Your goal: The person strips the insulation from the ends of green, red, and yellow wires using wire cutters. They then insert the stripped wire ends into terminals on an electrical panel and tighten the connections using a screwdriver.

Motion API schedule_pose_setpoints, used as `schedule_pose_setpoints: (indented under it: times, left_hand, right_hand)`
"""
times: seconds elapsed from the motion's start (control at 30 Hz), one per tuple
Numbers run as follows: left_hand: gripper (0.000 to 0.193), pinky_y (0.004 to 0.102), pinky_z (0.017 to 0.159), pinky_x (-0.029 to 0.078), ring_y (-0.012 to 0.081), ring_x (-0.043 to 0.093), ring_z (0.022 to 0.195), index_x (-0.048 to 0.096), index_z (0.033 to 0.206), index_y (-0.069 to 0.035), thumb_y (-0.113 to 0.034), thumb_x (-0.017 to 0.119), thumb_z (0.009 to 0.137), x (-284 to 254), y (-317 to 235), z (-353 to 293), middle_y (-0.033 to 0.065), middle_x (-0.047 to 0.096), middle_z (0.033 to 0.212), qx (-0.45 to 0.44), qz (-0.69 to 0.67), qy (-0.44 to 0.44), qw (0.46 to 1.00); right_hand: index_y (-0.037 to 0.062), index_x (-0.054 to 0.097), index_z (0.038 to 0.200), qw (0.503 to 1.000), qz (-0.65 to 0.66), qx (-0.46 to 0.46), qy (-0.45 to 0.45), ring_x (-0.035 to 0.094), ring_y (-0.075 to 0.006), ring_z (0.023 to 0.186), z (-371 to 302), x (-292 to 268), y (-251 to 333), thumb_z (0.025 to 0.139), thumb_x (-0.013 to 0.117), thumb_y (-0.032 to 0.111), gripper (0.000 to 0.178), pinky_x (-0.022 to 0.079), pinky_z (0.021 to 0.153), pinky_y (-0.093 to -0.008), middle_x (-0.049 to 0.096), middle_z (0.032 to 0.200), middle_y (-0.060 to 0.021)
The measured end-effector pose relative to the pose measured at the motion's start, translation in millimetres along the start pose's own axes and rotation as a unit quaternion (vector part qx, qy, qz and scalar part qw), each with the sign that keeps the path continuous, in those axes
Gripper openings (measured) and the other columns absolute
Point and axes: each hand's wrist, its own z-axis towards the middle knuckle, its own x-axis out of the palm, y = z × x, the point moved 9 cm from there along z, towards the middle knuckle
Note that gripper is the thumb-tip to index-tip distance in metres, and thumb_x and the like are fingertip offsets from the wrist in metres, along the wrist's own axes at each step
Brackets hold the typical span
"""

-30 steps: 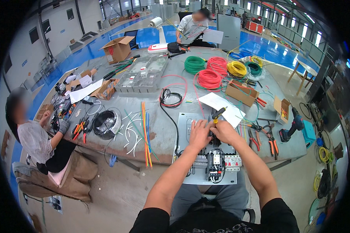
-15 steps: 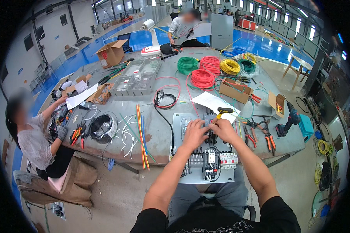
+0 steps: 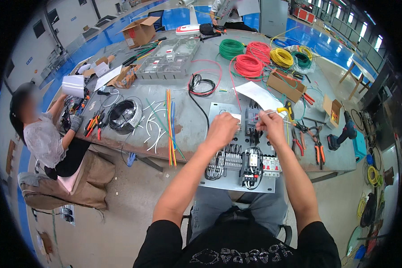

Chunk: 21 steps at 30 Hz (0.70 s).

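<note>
A pale metal mounting panel (image 3: pixel 261 186) lies partly on the table and reaches over my lap. My left hand (image 3: pixel 223 130) bends its fingers at a small white piece (image 3: pixel 236 118) above the panel; its grip is partly hidden. My right hand (image 3: pixel 273 126) holds a yellow-and-black screwdriver (image 3: pixel 286 110), its shaft angled leftward past my fingertips. Between my hands stands a dark grey block-shaped electrical component (image 3: pixel 252 118). Nearer me are a row of terminal blocks (image 3: pixel 232 160), a black contactor (image 3: pixel 251 167) with wires, and white circuit breakers (image 3: pixel 271 166).
A paper sheet (image 3: pixel 260 96) lies beyond the panel. Pliers (image 3: pixel 319 152) and a cordless drill (image 3: pixel 342 134) are on the right. Left of the panel are cut wires (image 3: pixel 169 129) and a black cable coil (image 3: pixel 124 116). A co-worker (image 3: pixel 44 129) sits at the left.
My hands have drawn apart from the dark component, the left going leftward and the right pulling back with the screwdriver. The view has shifted downward. The left co-worker has lifted a paper.
</note>
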Motion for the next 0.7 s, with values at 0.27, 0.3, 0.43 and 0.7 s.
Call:
schedule_pose_setpoints:
  times: [0.27,0.3,0.43,0.7]
  left_hand:
    - [0.022,0.0502,0.085,0.054,0.0407,0.069,0.099,0.074,0.104,-0.003,-0.019,0.073,0.090,-53,147,-73,0.0198,0.073,0.101,-0.203,0.155,-0.052,0.965]
    - [0.022,0.0506,0.086,0.055,0.0414,0.069,0.099,0.074,0.105,-0.003,-0.019,0.072,0.090,-47,161,-76,0.0207,0.073,0.103,-0.238,0.163,-0.019,0.957]
    - [0.021,0.0524,0.086,0.055,0.0438,0.070,0.096,0.076,0.101,-0.004,-0.022,0.072,0.090,-35,197,-95,0.0232,0.073,0.100,-0.293,0.230,0.051,0.927]
    - [0.020,0.0518,0.087,0.053,0.0421,0.067,0.099,0.075,0.100,-0.004,-0.018,0.074,0.087,-33,198,-94,0.0218,0.072,0.099,-0.311,0.186,0.035,0.932]
  right_hand:
    - [0.0004,0.070,0.097,0.991,-0.118,-0.041,0.040,0.067,-0.0108,0.068,1,-22,26,0.101,0.071,0.024,0.024,0.055,0.062,-0.0252,0.067,0.079,-0.0031]
    - [0.0002,0.071,0.096,0.984,-0.155,-0.058,0.061,0.068,-0.0104,0.069,1,-29,21,0.100,0.071,0.024,0.024,0.055,0.063,-0.0258,0.068,0.080,-0.0025]
    - [-0.0052,0.073,0.092,0.935,-0.337,-0.107,0.041,0.069,-0.0150,0.065,-11,-20,36,0.097,0.073,0.026,0.032,0.054,0.062,-0.0306,0.070,0.074,-0.0093]
    - [-0.0047,0.070,0.084,0.878,-0.457,-0.137,0.048,0.068,-0.0296,0.072,-7,-17,30,0.095,0.073,0.029,0.035,0.052,0.067,-0.0421,0.070,0.079,-0.0167]
